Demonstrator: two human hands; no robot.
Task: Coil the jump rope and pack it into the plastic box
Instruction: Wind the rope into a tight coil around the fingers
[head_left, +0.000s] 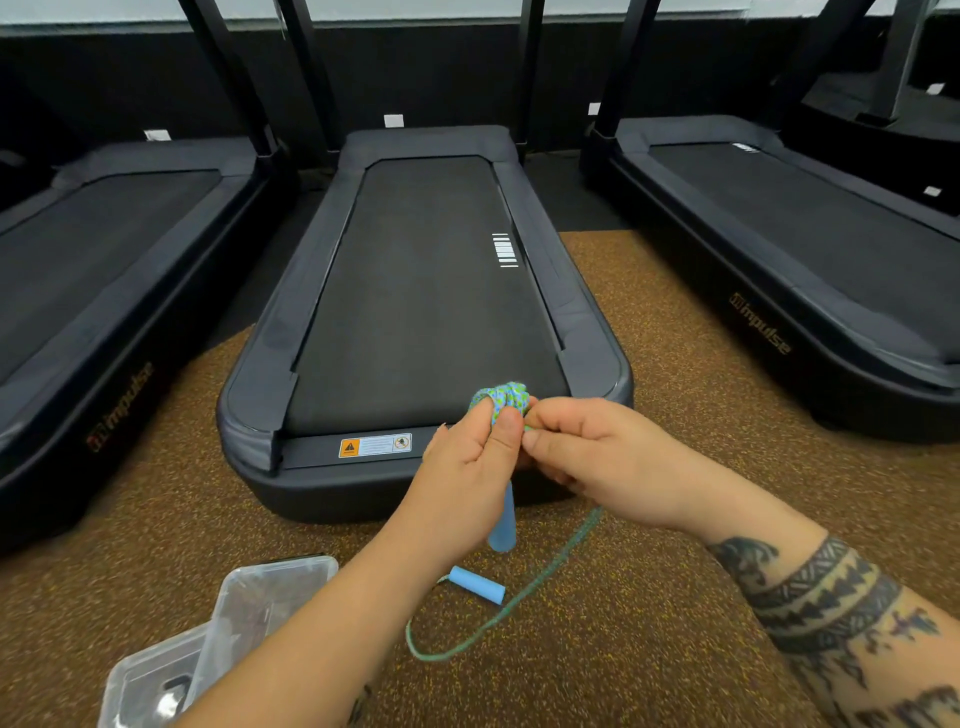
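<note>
My left hand (470, 457) grips a bundle of coiled green-and-blue jump rope (503, 399), and one light blue handle (503, 525) hangs down below its fist. My right hand (587, 449) pinches the rope right beside the coil. From there a loose strand (524, 592) drops to the floor and loops round to the second blue handle (477, 584), which lies flat on the carpet. The clear plastic box (150, 675) sits on the floor at the lower left, with its lid (260, 603) leaning against it; my left forearm hides part of it.
A black treadmill (426, 291) stands straight ahead, its rear end just beyond my hands. Two more treadmills flank it, the left treadmill (104, 291) and the right treadmill (800, 270). Speckled brown carpet (649, 623) covers the floor around the rope.
</note>
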